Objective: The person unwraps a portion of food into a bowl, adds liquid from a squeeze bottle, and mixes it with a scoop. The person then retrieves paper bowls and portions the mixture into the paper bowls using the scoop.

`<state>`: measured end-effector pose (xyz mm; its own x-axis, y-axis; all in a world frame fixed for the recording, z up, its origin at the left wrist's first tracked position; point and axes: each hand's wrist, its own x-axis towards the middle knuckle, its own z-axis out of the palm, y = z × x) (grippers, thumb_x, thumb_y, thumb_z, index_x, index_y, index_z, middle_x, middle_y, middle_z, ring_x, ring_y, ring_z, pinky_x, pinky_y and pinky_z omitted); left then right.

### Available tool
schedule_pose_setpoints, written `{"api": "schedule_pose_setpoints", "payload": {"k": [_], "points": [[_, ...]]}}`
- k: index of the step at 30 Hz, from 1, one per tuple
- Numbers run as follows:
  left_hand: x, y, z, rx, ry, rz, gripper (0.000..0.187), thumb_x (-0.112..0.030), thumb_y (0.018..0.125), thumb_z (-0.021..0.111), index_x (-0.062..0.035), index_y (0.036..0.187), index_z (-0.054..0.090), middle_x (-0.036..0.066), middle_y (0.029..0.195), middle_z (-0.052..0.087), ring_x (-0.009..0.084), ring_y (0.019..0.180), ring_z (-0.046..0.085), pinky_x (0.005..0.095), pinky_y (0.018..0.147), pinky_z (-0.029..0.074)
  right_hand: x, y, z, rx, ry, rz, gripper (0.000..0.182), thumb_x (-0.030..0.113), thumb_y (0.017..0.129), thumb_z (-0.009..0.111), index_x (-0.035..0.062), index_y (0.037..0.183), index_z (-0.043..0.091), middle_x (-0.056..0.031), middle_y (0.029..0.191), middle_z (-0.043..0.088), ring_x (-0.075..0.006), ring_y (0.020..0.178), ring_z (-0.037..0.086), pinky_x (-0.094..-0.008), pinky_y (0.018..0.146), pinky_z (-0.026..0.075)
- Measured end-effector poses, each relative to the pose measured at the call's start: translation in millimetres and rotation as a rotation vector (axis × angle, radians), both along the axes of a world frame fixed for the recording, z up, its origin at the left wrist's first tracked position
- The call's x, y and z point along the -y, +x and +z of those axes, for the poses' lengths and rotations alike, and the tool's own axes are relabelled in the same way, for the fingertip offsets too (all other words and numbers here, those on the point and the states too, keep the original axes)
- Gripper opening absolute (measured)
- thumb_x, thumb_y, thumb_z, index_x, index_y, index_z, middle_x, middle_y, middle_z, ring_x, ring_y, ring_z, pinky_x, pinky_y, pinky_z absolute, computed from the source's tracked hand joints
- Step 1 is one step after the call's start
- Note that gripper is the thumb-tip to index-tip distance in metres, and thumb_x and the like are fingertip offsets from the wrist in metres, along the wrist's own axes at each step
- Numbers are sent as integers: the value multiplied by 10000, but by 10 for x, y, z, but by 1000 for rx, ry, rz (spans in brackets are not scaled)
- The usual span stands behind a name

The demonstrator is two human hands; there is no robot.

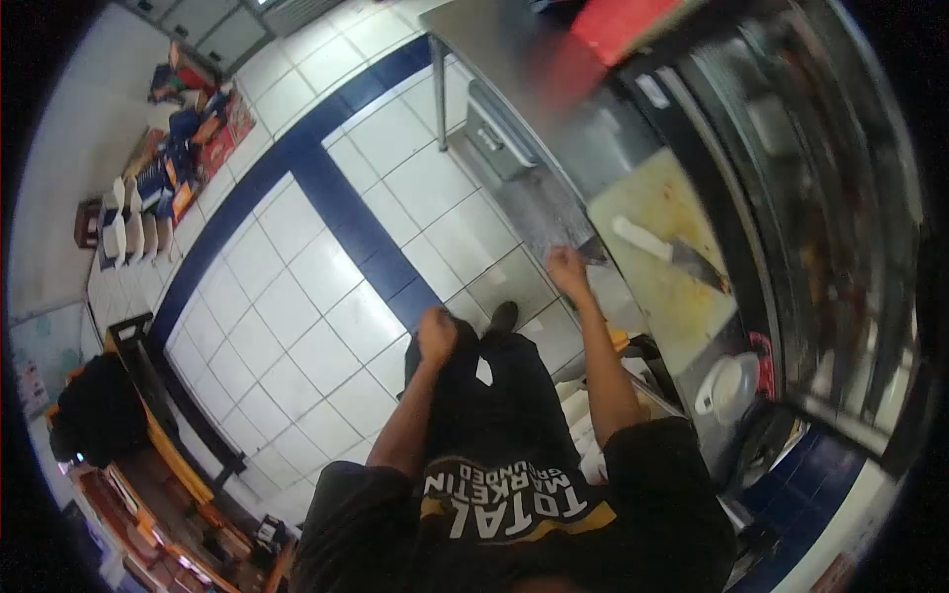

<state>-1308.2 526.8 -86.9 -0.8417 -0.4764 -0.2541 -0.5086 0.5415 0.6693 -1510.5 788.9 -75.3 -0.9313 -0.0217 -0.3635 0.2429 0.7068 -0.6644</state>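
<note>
My left hand point(436, 337) hangs over my dark trousers, its fingers curled closed. Farther right, my right hand point(568, 272) is also closed, in front of the steel counter's edge. What either hand holds, if anything, is too small to tell. Just right of my right hand, a spatula with a white handle point(643, 239) and a metal blade lies on a stained, pale cutting board point(656, 203), with neither hand touching it.
A steel counter point(603, 133) runs along the right, beside glass-fronted shelving. A blurred red object point(623, 28) is at its far end. White containers point(727, 383) sit near the board. White floor tiles point(287, 287) with blue bands lie ahead; stacked trays point(133, 229) and colourful packets stand at the left.
</note>
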Motion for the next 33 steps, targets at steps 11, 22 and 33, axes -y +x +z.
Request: {"api": "schedule_pose_setpoints", "payload": {"k": [11,22,33], "points": [[2490,175,-1748,556,442,367,190,-190,925,516,-31,946,617,158,754,671,265,658,688,377,562,539,324,-3043,-1789,80,-80,-673,429,397,939,546,40,1175,579,-111,1123,603,-277,1002,592,-439,812,517],[1873,-3490,-1436,-184,418,-256,639,-137,777,704,-8,1354,463,247,1282,558,400,1153,572,438,970,478,1597,-3284,15,-350,-304,-934,489,289,970,505,-36,1336,490,-172,1373,516,-332,1219,528,-417,1038,409],[878,-6048,-732,-883,87,-279,433,-255,802,631,-60,1186,589,164,1104,551,337,1069,540,534,1017,361,1493,-4372,-779,-842,316,-160,299,159,953,515,-4,1191,592,-164,1172,635,-269,1025,655,-349,802,588]]}}
